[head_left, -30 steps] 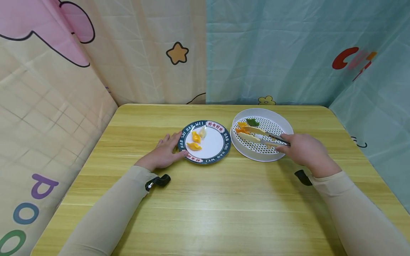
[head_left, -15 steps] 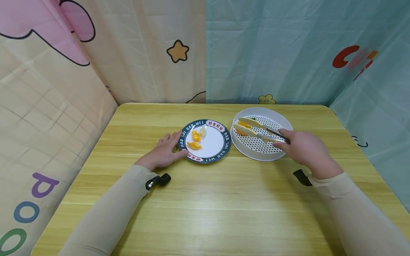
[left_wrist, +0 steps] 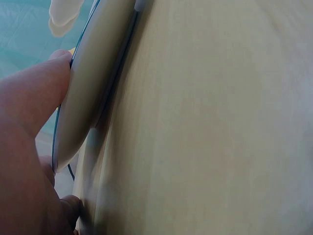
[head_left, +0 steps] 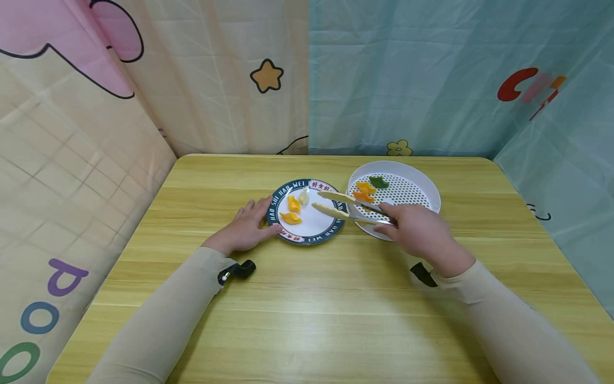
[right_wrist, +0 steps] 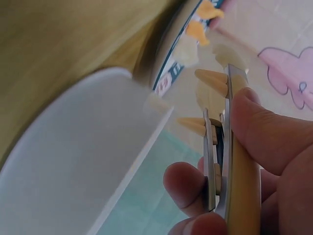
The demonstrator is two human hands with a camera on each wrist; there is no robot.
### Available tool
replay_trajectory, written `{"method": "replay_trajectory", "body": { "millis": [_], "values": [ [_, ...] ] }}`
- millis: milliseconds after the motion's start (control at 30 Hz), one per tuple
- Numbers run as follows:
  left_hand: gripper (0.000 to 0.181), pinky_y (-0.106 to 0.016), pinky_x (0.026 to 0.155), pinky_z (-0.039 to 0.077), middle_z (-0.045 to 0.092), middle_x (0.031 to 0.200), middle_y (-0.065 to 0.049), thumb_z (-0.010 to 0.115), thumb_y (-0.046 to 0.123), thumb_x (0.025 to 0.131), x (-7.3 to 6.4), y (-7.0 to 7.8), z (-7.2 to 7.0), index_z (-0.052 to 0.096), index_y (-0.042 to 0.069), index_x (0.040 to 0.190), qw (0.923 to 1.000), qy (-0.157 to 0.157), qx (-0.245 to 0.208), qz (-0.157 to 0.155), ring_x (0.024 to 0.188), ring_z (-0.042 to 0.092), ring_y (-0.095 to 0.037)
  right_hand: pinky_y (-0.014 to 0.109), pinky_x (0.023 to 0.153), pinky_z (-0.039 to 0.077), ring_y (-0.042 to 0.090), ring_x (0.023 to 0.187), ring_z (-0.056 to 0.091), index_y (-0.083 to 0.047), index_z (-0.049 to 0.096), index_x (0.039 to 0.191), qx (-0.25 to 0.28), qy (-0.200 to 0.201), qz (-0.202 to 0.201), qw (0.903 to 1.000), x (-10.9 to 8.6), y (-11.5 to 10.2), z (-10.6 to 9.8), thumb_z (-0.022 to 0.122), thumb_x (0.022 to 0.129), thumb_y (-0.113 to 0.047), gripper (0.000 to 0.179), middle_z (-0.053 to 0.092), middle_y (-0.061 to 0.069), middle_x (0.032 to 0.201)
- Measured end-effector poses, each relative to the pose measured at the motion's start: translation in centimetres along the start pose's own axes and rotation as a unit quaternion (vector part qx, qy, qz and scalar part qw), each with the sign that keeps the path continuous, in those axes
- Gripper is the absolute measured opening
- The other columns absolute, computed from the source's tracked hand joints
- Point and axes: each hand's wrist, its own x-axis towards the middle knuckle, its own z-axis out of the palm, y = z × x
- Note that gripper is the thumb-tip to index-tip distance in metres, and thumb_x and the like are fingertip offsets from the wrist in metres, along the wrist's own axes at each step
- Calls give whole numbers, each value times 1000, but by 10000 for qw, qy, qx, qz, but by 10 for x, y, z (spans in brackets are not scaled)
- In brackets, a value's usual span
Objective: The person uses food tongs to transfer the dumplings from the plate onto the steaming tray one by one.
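My left hand [head_left: 243, 228] rests at the left edge of a white plate [head_left: 318, 221] with a dark patterned rim. Its thumb lies on the rim, its fingers spread along the side. Two yellow dumplings [head_left: 290, 218] and a pale dumpling [head_left: 304, 198] sit on the plate's left half. My right hand [head_left: 422, 234] grips metal tongs [head_left: 364, 208] with cream tips, held over the plate's right side. Those tips stand apart, nothing visible between them. The right wrist view also shows the tongs [right_wrist: 242, 171] between thumb and fingers.
Right of the plate, a round white basket [head_left: 429, 188] with a perforated bottom holds a green dumpling [head_left: 379, 182], a yellow dumpling [head_left: 366, 187] and an orange dumpling [head_left: 363, 197]. My right hand and the tongs cover its front part. Printed curtains [head_left: 408, 80] surround the wooden table [head_left: 297, 320].
My right hand has carried the tongs left, from above the basket to over the plate. Earlier the tips were lower, among the basket's dumplings. My left hand and the plate have stayed put.
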Motion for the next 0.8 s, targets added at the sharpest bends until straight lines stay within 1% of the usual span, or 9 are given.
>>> {"method": "replay_trajectory", "body": {
  "millis": [67, 100, 233, 333, 467, 600, 800],
  "values": [
    [100, -65, 131, -2, 8, 179, -12, 54, 70, 100, 0, 0, 0, 3, 21, 172, 10000, 11, 4, 33, 163, -3, -49, 34, 60, 43, 20, 71, 56, -15, 70, 128, 10, -10, -107, 9999, 3, -7, 4, 77, 96, -41, 41, 59, -4, 70],
    [100, -65, 131, -2, 8, 179, -12, 54, 69, 100, 0, 0, 0, 4, 21, 172, 10000, 17, 6, 49, 163, -3, -49, 34, 61, 44, 20, 72, 56, -15, 70, 129, 11, -42, -120, 9999, 4, -11, 5, 77, 96, -41, 42, 59, -4, 70],
    [100, -65, 131, -1, 8, 179, -12, 54, 70, 100, 0, -1, 0, 4, 21, 172, 10000, 26, -18, 64, 163, -3, -49, 34, 64, 46, 21, 76, 57, -15, 68, 139, 93, -335, -55, 9994, 8, -24, 9, 76, 97, -42, 50, 61, -2, 75],
    [100, -65, 131, -2, 8, 179, -12, 54, 70, 100, 0, -1, 0, 4, 21, 172, 10000, 34, -5, 69, 163, -3, -49, 33, 63, 44, 21, 76, 57, -16, 66, 143, 128, -490, -14, 9987, 11, -31, 12, 75, 97, -43, 54, 61, -1, 75],
    [100, -64, 131, -1, 8, 179, -11, 53, 70, 100, -1, 0, 0, 4, 22, 172, 10000, 46, -6, 86, 163, -3, -49, 31, 60, 42, 21, 74, 55, -20, 61, 150, 62, -555, -74, 9984, 16, -37, 16, 75, 97, -44, 59, 59, -1, 74],
    [99, -64, 132, -1, 8, 179, -8, 53, 70, 100, -2, 1, -1, 4, 23, 172, 10000, 39, -28, 87, 163, -3, -47, 31, 59, 41, 21, 74, 56, -20, 63, 148, -29, -670, -104, 9977, 20, -42, 20, 74, 97, -44, 58, 60, -1, 76],
    [99, -64, 132, -1, 8, 179, -9, 53, 70, 100, -2, 1, 0, 3, 23, 172, 10000, 7, -15, 55, 163, -2, -47, 31, 61, 44, 21, 78, 58, -18, 62, 149, -225, -745, -90, 9969, 26, -46, 21, 73, 98, -45, 59, 68, 1, 90]
  ]
}}
